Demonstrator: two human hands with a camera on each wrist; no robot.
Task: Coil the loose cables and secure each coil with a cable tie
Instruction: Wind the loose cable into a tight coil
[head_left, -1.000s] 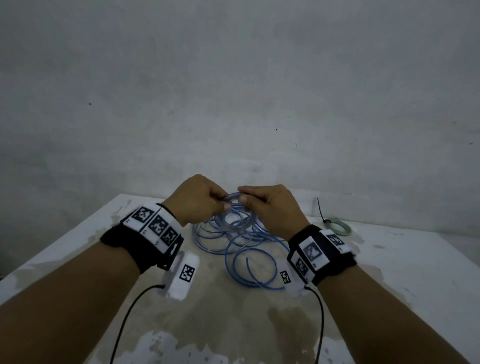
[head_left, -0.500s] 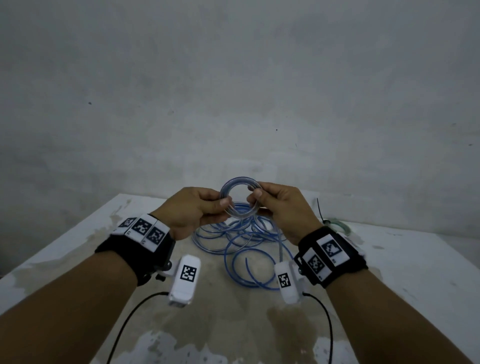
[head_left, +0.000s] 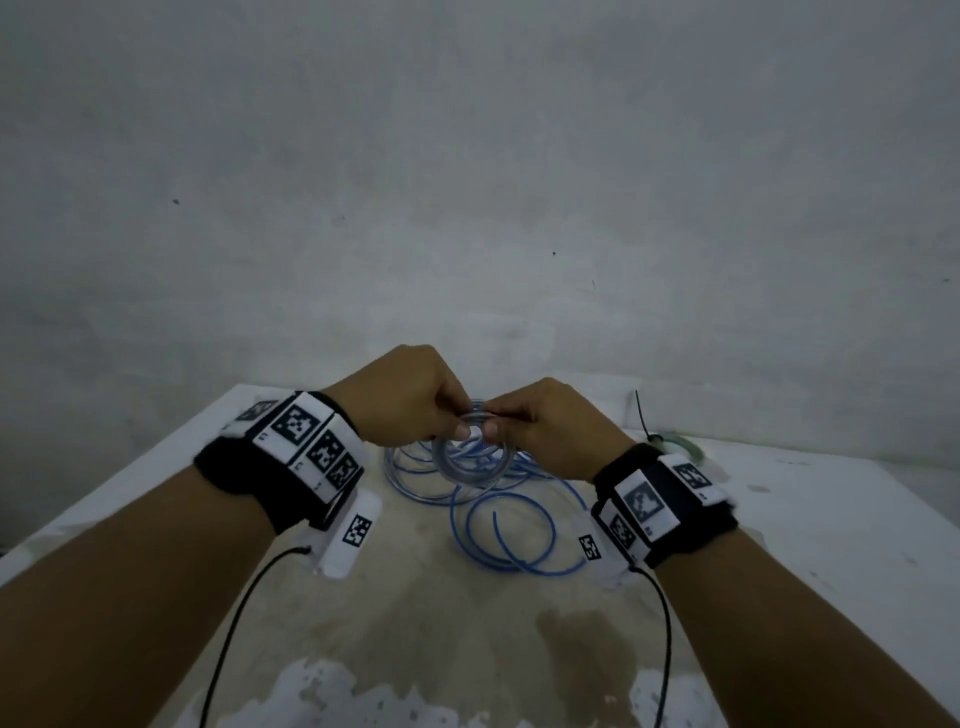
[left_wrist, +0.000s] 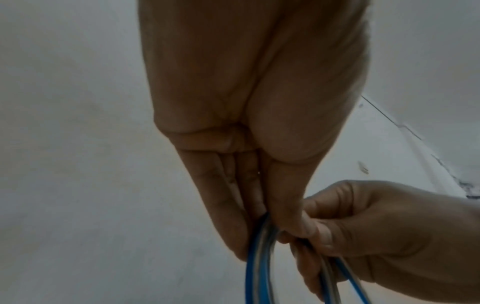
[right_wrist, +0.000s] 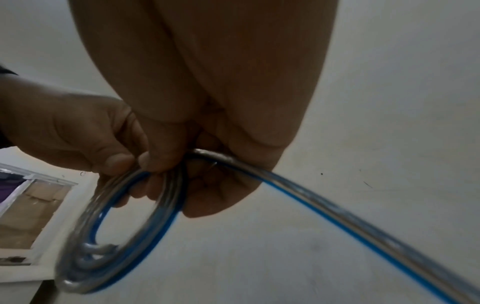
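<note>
A small coil (head_left: 470, 457) of clear cable with a blue stripe is held above the table (head_left: 810, 525) by both hands, which meet at its top edge. The coil is pinched by the left hand (head_left: 402, 397), thumb against curled fingers, and the strands are seen passing between its fingertips (left_wrist: 235, 236) in the left wrist view. The same rim is gripped from the other side by the right hand (head_left: 553, 423), fingers curled round the strands, and a loose length (right_wrist: 337, 207) is seen trailing away from it. The uncoiled blue loops (head_left: 511, 525) are spread on the table just below the hands. A black cable tie (head_left: 642, 415) and a greenish ring (head_left: 684, 447) are seen near the far right edge.
</note>
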